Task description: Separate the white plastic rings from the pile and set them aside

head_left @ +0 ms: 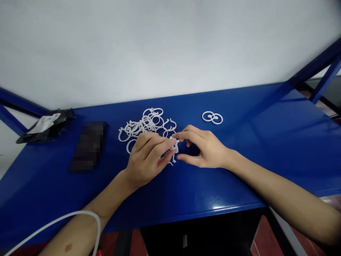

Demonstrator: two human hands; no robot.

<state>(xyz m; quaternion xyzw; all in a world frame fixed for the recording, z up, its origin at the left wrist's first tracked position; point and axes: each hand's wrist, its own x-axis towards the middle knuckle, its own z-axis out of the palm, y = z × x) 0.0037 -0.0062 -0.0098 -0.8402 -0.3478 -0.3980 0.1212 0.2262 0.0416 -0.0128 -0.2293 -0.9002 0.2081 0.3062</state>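
Observation:
My left hand pinches a small white plastic ring clip between thumb and fingers, over the middle of the blue table. Most of that clip is hidden behind the fingers. From the other side comes my right hand, its index fingertip at the top of the clip and its thumb held apart below. A tangled pile of white plastic rings, several with small open prongs, lies just beyond my left hand. Part of another pronged ring shows under the fingers. Two overlapping white rings with round discs lie farther right.
The blue table backs onto a white wall. At left lie a black plastic bag with a white label and a dark pixelated rectangle. A white cable loops over my left forearm. Blue frame bars stand at the sides.

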